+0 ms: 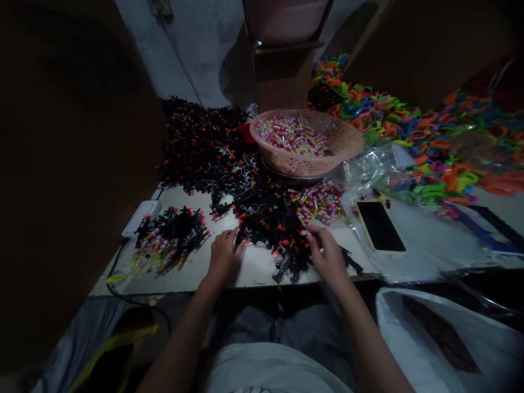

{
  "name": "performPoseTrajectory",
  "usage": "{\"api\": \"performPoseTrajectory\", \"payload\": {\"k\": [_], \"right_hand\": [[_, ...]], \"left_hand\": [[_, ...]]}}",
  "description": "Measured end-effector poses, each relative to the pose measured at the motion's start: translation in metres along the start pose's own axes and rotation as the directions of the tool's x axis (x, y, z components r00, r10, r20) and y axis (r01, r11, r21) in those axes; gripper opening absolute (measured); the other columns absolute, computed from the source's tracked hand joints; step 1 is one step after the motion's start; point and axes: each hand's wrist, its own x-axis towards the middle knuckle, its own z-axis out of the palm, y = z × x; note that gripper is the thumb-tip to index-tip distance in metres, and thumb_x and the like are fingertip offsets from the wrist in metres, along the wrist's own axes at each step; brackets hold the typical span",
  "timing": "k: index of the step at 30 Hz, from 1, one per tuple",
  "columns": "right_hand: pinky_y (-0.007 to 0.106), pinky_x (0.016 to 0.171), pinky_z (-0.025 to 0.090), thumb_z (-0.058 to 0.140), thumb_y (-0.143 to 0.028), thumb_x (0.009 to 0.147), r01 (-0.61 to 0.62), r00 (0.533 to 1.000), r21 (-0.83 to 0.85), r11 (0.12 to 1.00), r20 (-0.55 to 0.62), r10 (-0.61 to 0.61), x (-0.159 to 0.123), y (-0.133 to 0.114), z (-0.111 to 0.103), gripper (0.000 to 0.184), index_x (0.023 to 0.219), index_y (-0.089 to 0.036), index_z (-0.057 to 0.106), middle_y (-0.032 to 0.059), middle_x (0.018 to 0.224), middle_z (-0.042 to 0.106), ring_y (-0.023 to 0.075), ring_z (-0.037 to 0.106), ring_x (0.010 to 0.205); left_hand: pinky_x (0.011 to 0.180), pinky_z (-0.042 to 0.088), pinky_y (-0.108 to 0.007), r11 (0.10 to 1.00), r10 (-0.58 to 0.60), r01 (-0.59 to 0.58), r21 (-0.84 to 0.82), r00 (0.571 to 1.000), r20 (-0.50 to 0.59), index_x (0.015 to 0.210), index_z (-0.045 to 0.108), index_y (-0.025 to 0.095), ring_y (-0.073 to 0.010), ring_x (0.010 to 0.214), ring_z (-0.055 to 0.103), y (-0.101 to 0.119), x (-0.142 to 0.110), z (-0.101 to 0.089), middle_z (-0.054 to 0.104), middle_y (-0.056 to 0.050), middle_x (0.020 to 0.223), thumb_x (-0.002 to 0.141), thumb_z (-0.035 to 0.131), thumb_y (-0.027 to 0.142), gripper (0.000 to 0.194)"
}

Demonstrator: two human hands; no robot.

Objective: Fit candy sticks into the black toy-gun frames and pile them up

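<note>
At the front of the table my left hand [223,255] is closed, with a small black toy gun [238,238] between thumb and fingers. To the right, my right hand [328,255] pinches a small pink piece [305,232], its exact kind too small to make out. Between and beyond the hands lies a heap of black toy guns [266,210] with orange tips. Small pink and multicoloured pieces [321,202] are piled just behind my right hand. On the left sits a separate pile of black toy guns with colourful pieces [170,237] at their near ends.
A pink basket [347,144] of small colourful pieces stands behind the heap. A phone [380,226] lies on clear plastic at the right. Bright plastic parts [413,125] cover the back right. A white power strip [141,218] is at the left edge; a white sack [393,311] stands below.
</note>
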Motion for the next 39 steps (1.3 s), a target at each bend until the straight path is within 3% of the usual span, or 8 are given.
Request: {"api": "performPoseTrajectory", "payload": {"k": [8, 12, 15, 21, 25, 31, 35, 39], "right_hand": [[0.032, 0.080, 0.047, 0.037, -0.029, 0.095, -0.094, 0.966, 0.227, 0.969, 0.257, 0.034, -0.039, -0.041, 0.024, 0.020, 0.102, -0.021, 0.054, 0.0054, 0.095, 0.062, 0.0185, 0.058, 0.090], [0.034, 0.088, 0.046, 0.037, -0.029, 0.095, -0.112, 0.922, 0.289, 0.951, 0.387, -0.009, -0.048, -0.054, 0.042, 0.023, 0.112, -0.022, 0.052, 0.0062, 0.106, 0.062, 0.0180, 0.058, 0.099], [0.038, 0.098, 0.040, 0.041, -0.028, 0.094, -0.086, 0.896, 0.253, 0.964, 0.443, -0.036, -0.049, -0.059, 0.051, 0.029, 0.121, -0.021, 0.050, 0.0085, 0.121, 0.058, 0.0203, 0.053, 0.113], [0.040, 0.101, 0.038, 0.040, -0.026, 0.094, -0.031, 0.892, 0.160, 0.987, 0.450, -0.046, -0.046, -0.057, 0.055, 0.033, 0.125, -0.021, 0.051, 0.0094, 0.122, 0.059, 0.0217, 0.051, 0.115], [0.038, 0.099, 0.039, 0.041, -0.026, 0.094, -0.007, 0.903, 0.174, 0.985, 0.424, -0.068, -0.048, -0.062, 0.052, 0.032, 0.124, -0.021, 0.052, 0.0088, 0.119, 0.060, 0.0205, 0.052, 0.112], [0.034, 0.092, 0.043, 0.042, -0.026, 0.094, -0.038, 0.921, 0.242, 0.969, 0.386, -0.061, -0.051, -0.071, 0.046, 0.028, 0.119, -0.022, 0.053, 0.0076, 0.112, 0.061, 0.0196, 0.055, 0.106], [0.029, 0.082, 0.046, 0.044, -0.029, 0.092, -0.134, 0.957, 0.320, 0.938, 0.289, 0.038, -0.054, -0.069, 0.039, 0.020, 0.109, -0.021, 0.052, 0.0052, 0.100, 0.062, 0.0173, 0.059, 0.092], [0.028, 0.079, 0.045, 0.046, -0.029, 0.092, -0.175, 0.935, 0.365, 0.914, 0.353, 0.037, -0.059, -0.069, 0.039, 0.012, 0.097, -0.022, 0.054, 0.0030, 0.092, 0.062, 0.0162, 0.059, 0.087]], "left_hand": [[0.069, 0.047, -0.031, 0.908, -0.222, 0.246, -0.338, 0.969, 0.110, 0.106, 0.067, 0.012, -0.0225, 0.078, 0.064, -0.005, -0.016, -0.029, 0.071, -0.012, 0.093, 0.080, 0.050, 0.047, 0.046], [0.058, 0.043, -0.024, 0.523, -0.343, 0.543, -0.658, 0.840, 0.421, 0.114, 0.064, 0.013, -0.0149, 0.063, 0.060, -0.004, -0.038, -0.044, 0.071, -0.007, 0.080, 0.061, 0.073, 0.049, 0.065], [0.062, 0.042, -0.022, 0.248, -0.317, 0.684, -0.686, 0.727, 0.610, 0.112, 0.066, 0.015, -0.0122, 0.065, 0.059, 0.004, -0.057, -0.046, 0.069, -0.004, 0.078, 0.054, 0.082, 0.038, 0.064], [0.057, 0.040, -0.021, -0.037, -0.179, 0.768, -0.639, 0.624, 0.760, 0.101, 0.067, 0.016, -0.0088, 0.058, 0.054, 0.015, -0.080, -0.038, 0.061, 0.000, 0.069, 0.060, 0.079, 0.023, 0.043], [0.053, 0.037, -0.020, -0.125, -0.044, 0.821, -0.557, 0.557, 0.830, 0.086, 0.066, 0.013, -0.0069, 0.054, 0.048, 0.028, -0.087, -0.035, 0.052, 0.002, 0.065, 0.067, 0.075, 0.039, 0.033], [0.065, 0.043, -0.022, 0.048, -0.038, 0.788, -0.613, 0.615, 0.787, 0.078, 0.068, 0.013, -0.0103, 0.065, 0.055, 0.045, -0.092, -0.028, 0.063, -0.003, 0.074, 0.060, 0.082, 0.036, 0.033], [0.074, 0.047, -0.025, -0.082, -0.111, 0.703, -0.707, 0.698, 0.707, 0.083, 0.070, 0.016, -0.0153, 0.077, 0.061, 0.044, -0.087, -0.022, 0.068, -0.005, 0.079, 0.060, 0.080, 0.043, 0.037], [0.075, 0.048, -0.021, -0.159, -0.307, 0.596, -0.787, 0.728, 0.613, 0.088, 0.071, 0.019, -0.0114, 0.079, 0.062, 0.045, -0.083, -0.021, 0.070, -0.001, 0.083, 0.054, 0.084, 0.039, 0.041]]}}
